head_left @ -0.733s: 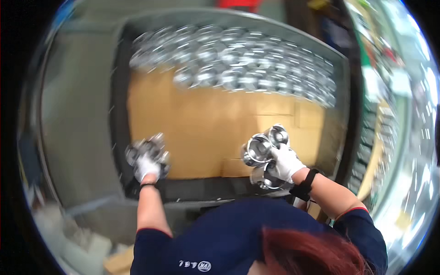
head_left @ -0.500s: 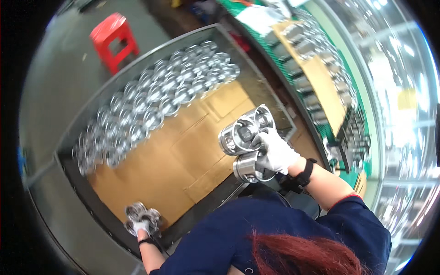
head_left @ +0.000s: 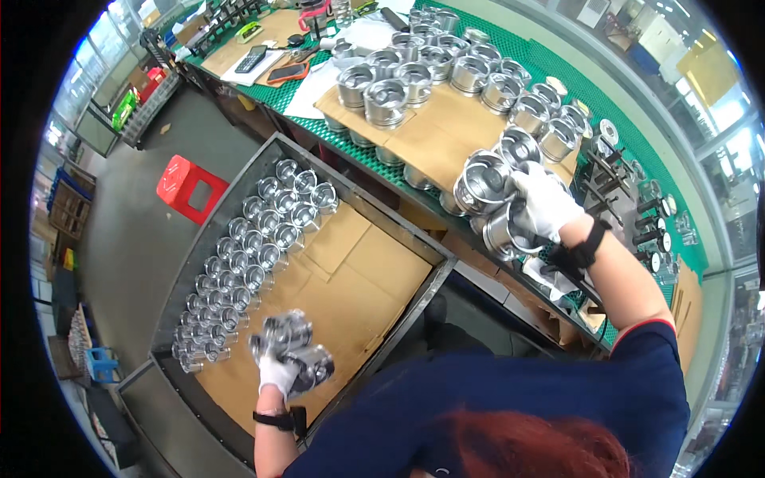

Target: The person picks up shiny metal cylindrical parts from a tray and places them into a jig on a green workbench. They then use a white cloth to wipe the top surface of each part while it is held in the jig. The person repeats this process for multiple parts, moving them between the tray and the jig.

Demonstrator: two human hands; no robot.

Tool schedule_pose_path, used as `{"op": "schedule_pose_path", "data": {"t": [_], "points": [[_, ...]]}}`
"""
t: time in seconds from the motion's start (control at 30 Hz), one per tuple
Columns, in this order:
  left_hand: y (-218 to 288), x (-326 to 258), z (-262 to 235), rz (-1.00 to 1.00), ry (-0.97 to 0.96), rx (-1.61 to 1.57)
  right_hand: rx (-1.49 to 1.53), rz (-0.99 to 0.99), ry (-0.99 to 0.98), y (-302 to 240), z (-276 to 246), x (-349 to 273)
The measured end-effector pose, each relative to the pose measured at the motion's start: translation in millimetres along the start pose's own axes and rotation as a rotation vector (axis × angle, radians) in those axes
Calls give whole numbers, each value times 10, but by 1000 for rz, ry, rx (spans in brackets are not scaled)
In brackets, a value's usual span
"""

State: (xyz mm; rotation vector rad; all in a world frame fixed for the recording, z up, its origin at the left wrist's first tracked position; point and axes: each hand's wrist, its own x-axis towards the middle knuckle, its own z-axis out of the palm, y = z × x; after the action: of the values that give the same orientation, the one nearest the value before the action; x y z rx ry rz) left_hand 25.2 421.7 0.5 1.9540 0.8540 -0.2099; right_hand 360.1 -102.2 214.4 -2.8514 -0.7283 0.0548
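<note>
Pistons in both hands, turned toward the counter

Pistons: my right hand (head_left: 542,209) is clamped on a cluster of three metal pistons (head_left: 490,195), held up over the near edge of the counter (head_left: 446,135). My left hand (head_left: 279,370) is closed round a second bunch of pistons (head_left: 291,350), low over the cardboard liner (head_left: 351,271) of the metal bin (head_left: 362,203). Hands well apart, both gloved in white.

Change since the earlier frames: the view has swung. Before, I looked straight down at the bin with both loads over its near rim; now the green-matted counter fills the top, and the right load has risen away from the bin to sit just beside the pistons standing on cardboard (head_left: 422,84) there. Left load has hardly shifted, still over the bin. I judge the right bunch is being carried across from bin to counter, left bunch trailing.

Also there: rows of pistons (head_left: 247,255) along the far side of the bin, a red stool (head_left: 190,187) on the floor, a calculator and phone at the counter's far end.
</note>
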Motion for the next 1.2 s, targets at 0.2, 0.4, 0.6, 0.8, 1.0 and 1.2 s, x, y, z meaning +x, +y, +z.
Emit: {"op": "schedule_pose_path", "data": {"t": [0.2,0.4,0.6,0.8,1.0,1.2], "points": [[2646,66,671,471,-158,485,-66,-16,-248,854,54,240],[4397,389,1666,841,-160,779,39,34,-211,1025,-45,38],[5025,835,2440,741,-221,1012,390,-120,61,549,-1196,-1093],[5426,998,2855,836,-207,1133,460,475,232,514,-980,-2838],[5619,1482,3127,956,-176,1057,880,985,283,51,-520,-3489],[5540,126,2776,1301,-170,636,886,889,219,50,-419,-3403]]}}
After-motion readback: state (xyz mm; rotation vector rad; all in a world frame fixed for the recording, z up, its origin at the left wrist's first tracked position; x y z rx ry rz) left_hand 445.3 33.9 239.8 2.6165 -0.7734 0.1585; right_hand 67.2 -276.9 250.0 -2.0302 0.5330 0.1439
